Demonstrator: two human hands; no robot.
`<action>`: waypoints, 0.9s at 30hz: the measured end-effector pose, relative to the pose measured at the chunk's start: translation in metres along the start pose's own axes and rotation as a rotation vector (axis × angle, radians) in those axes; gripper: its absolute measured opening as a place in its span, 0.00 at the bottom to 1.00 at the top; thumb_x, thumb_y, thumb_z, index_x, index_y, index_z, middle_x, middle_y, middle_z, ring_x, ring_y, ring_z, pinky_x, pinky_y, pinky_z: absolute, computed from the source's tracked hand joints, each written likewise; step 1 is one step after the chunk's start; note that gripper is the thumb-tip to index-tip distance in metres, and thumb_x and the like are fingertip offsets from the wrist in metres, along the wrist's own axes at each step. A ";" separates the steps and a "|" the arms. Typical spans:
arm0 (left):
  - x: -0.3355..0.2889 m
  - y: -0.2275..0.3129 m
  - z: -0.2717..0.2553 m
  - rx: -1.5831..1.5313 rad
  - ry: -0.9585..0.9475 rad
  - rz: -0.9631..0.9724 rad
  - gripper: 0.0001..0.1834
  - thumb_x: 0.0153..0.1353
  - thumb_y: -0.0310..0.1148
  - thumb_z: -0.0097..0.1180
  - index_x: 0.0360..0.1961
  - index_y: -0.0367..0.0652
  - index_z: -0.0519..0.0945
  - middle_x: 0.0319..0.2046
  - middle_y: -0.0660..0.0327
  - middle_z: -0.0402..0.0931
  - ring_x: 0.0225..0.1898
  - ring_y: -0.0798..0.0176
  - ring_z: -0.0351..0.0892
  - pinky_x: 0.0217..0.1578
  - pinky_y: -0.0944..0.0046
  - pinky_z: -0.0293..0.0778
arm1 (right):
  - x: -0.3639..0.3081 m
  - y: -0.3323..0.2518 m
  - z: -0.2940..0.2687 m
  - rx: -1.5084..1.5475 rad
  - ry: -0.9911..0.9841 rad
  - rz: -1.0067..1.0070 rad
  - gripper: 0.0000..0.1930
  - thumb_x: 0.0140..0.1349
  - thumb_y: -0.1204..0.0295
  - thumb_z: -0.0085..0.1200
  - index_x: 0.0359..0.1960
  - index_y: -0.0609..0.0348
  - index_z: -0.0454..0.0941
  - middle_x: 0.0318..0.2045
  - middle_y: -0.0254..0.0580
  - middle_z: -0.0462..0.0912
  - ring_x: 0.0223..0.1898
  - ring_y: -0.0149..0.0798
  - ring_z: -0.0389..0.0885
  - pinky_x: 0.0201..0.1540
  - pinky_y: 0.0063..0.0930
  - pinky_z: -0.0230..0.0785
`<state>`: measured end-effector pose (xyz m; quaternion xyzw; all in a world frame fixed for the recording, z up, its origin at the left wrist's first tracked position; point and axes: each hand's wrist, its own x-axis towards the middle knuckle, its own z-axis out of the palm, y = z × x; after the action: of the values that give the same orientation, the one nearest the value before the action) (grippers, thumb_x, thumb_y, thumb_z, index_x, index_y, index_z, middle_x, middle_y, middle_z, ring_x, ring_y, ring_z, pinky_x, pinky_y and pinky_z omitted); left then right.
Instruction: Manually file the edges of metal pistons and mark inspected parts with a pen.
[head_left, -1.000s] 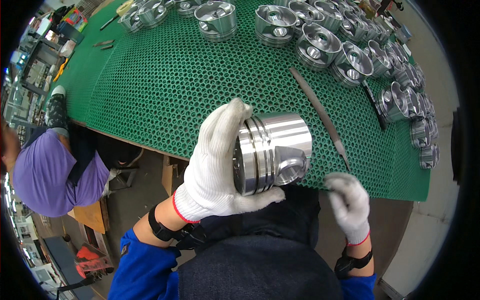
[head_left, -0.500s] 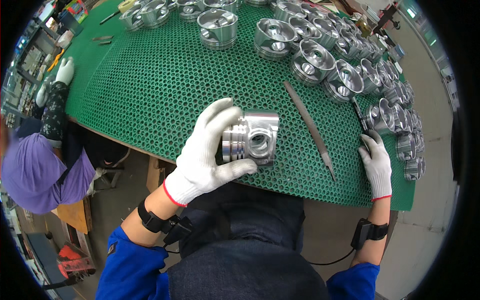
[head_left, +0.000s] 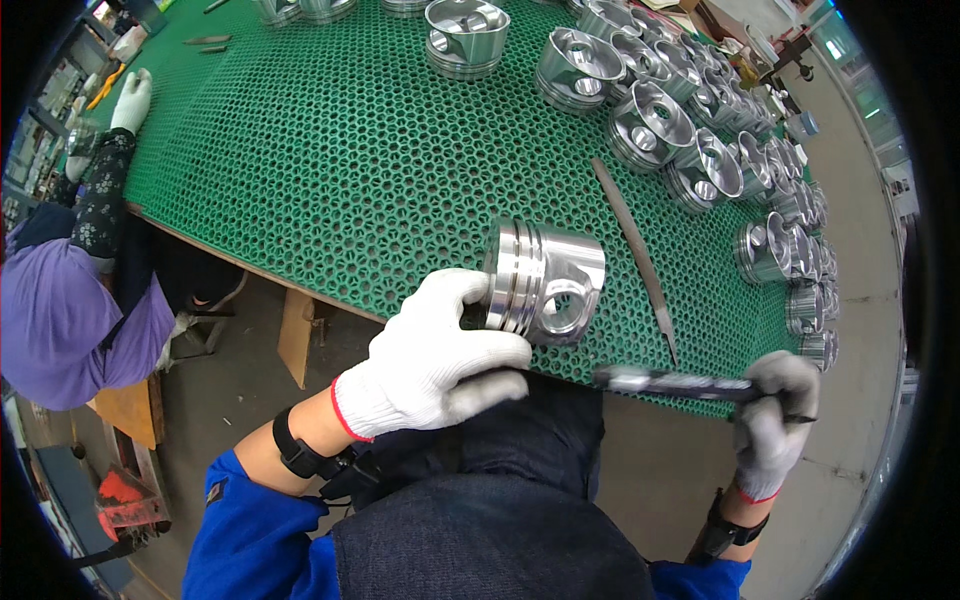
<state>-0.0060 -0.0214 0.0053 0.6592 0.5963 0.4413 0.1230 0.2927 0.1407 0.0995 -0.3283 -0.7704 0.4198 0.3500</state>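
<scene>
The left hand [head_left: 430, 358] has fingers apart, at the left end of the metal piston [head_left: 525, 280] — which lies sideways on the green mat [head_left: 350, 190]. The right hand [head_left: 775, 428] has fingers clamped on a dark pen [head_left: 680, 384].

From my station I see smooth, glossy metal on the piston [head_left: 540, 270] at three o'clock, a plastic-looking honeycomb mat [head_left: 480, 140] at twelve, matt denim-like clothing [head_left: 490, 540] at six.
</scene>
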 end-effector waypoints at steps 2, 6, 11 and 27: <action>-0.001 0.002 -0.002 -0.006 -0.032 -0.041 0.22 0.39 0.43 0.77 0.38 0.53 0.84 0.52 0.50 0.73 0.54 0.48 0.71 0.53 0.52 0.70 | 0.006 -0.019 0.025 -0.057 -0.119 0.039 0.17 0.35 0.85 0.55 0.32 0.64 0.75 0.28 0.43 0.79 0.30 0.37 0.75 0.34 0.27 0.68; 0.001 0.000 0.001 -0.028 -0.019 -0.036 0.24 0.38 0.46 0.77 0.37 0.53 0.84 0.53 0.49 0.71 0.53 0.48 0.71 0.52 0.52 0.70 | 0.016 -0.028 0.052 -0.129 -0.144 -0.008 0.14 0.34 0.84 0.57 0.29 0.64 0.78 0.27 0.42 0.81 0.28 0.37 0.76 0.33 0.28 0.69; -0.004 -0.006 0.006 -0.003 0.052 0.007 0.23 0.37 0.47 0.77 0.34 0.52 0.84 0.53 0.49 0.71 0.51 0.48 0.72 0.50 0.54 0.71 | 0.020 -0.035 0.063 -0.184 -0.212 0.009 0.14 0.37 0.83 0.59 0.31 0.64 0.81 0.27 0.43 0.82 0.28 0.37 0.79 0.32 0.28 0.71; -0.008 -0.005 0.016 0.040 0.060 0.117 0.23 0.34 0.46 0.76 0.32 0.53 0.81 0.50 0.52 0.73 0.50 0.44 0.73 0.49 0.48 0.69 | -0.004 0.000 0.098 0.273 -0.193 -0.040 0.20 0.55 0.80 0.58 0.52 0.63 0.76 0.41 0.56 0.83 0.38 0.43 0.85 0.38 0.29 0.78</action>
<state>0.0033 -0.0215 -0.0113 0.6817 0.5688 0.4554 0.0660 0.2145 0.0965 0.0593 -0.2207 -0.7426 0.5432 0.3239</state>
